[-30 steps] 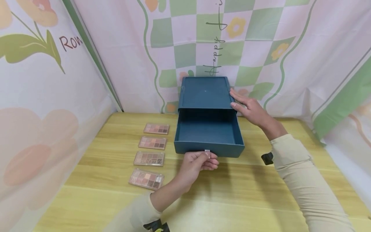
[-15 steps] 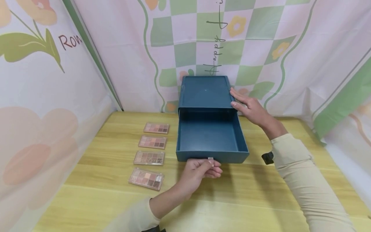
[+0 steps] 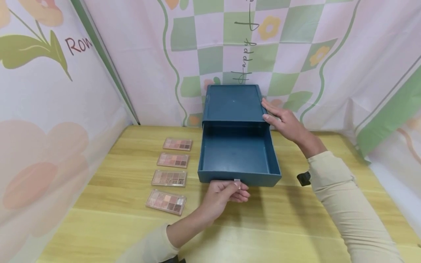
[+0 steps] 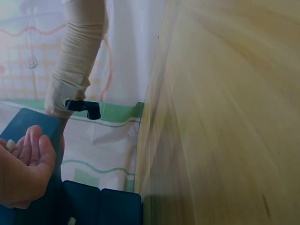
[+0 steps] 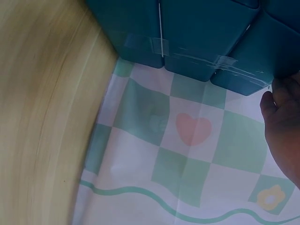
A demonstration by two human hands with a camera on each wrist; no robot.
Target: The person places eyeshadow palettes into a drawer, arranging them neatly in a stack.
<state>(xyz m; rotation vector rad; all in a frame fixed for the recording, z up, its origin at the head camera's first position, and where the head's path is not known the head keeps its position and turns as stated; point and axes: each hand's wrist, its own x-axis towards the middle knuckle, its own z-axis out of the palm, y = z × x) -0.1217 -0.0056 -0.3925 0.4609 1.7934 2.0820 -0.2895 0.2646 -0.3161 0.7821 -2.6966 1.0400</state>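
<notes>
A dark blue drawer unit [image 3: 232, 104] stands at the back of the table, its top drawer [image 3: 235, 155] slid far out and bare inside. Below that drawer's front, my left hand [image 3: 217, 201] pinches a small pale pull tab [image 3: 237, 181] with the thumb on top. The left wrist view shows the same left hand [image 4: 28, 171] beside closed lower drawers [image 4: 121, 206]. My right hand [image 3: 286, 123] rests with extended fingers against the unit's right upper edge. In the right wrist view, the right hand [image 5: 283, 122] touches the stacked unit [image 5: 197, 37] at its back end.
Several makeup palettes lie in a column left of the drawer, from the farthest palette [image 3: 177, 144] to the nearest palette [image 3: 166, 202]. The wooden table [image 3: 263, 233] meets a patterned curtain [image 3: 210, 33] behind the unit. Another curtain [image 3: 42, 95] hangs at left.
My left hand has drawn the top drawer further out towards me, then the drawer front shifted slightly left. The right hand stays in place on the unit. The palettes have not moved.
</notes>
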